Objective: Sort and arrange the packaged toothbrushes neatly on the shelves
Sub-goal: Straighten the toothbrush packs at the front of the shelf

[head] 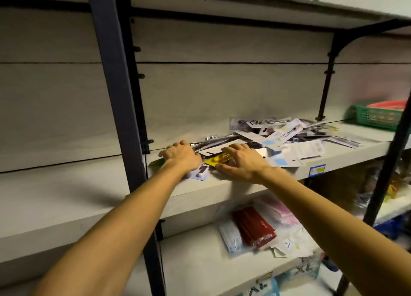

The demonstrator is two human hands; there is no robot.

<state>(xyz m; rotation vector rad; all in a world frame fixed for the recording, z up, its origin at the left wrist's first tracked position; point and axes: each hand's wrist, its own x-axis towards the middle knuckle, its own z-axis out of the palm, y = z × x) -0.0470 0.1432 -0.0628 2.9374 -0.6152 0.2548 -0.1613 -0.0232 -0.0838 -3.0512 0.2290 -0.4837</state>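
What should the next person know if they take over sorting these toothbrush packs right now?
Left hand: palm down on packs at the left end of the pile, fingers curled; a firm grip cannot be told.
Right hand: fingers spread flat over the yellow pack near the shelf's front edge, pressing rather than gripping.
Toothbrush packs: a loose, overlapping heap on the middle shelf, running from the hands towards the right bracket.
Done: no tidy row or stack shows yet.
Left: separate the heap by kind and lay the packs out straight. The green basket at far right is untouched.
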